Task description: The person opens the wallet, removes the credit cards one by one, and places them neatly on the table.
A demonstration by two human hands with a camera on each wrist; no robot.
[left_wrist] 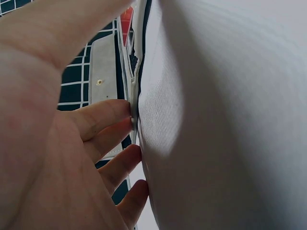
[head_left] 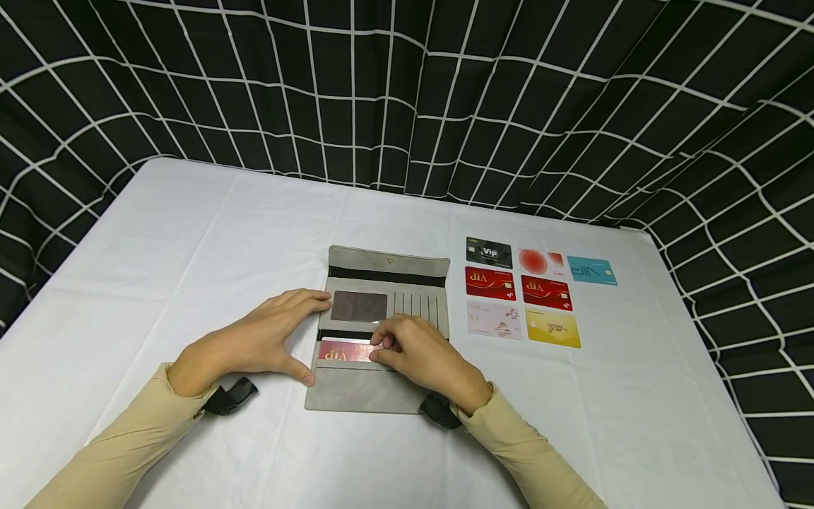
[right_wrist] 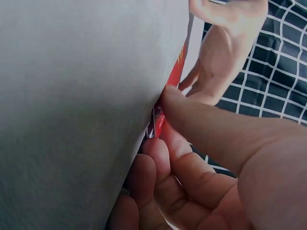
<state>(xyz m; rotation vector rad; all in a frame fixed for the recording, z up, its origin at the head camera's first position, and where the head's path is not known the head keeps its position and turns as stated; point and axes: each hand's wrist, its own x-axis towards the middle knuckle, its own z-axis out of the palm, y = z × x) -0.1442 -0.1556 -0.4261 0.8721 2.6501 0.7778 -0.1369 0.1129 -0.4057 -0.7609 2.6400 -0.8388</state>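
Note:
A grey wallet (head_left: 362, 392) lies unfolded on the white cloth, its flap at the far side. A red VIP card (head_left: 346, 351) sits partly down in its lower pocket, the top strip showing. My right hand (head_left: 422, 353) pinches this card near its right end between thumb and fingers, also seen in the right wrist view, where a strip of red card (right_wrist: 176, 72) shows by the thumb. Spread along the wallet's left edge, my left hand (head_left: 261, 339) touches it with fingertips at the upper part and thumb lower down. A dark clear window (head_left: 359, 306) fills the wallet's middle panel.
Right of the wallet, several cards lie in rows: a black card (head_left: 489, 253), a blue card (head_left: 592, 271), a yellow card (head_left: 554, 329), two red ones, and pale pink ones. A black curtain with a white grid (head_left: 381, 92) hangs behind the table (head_left: 210, 240).

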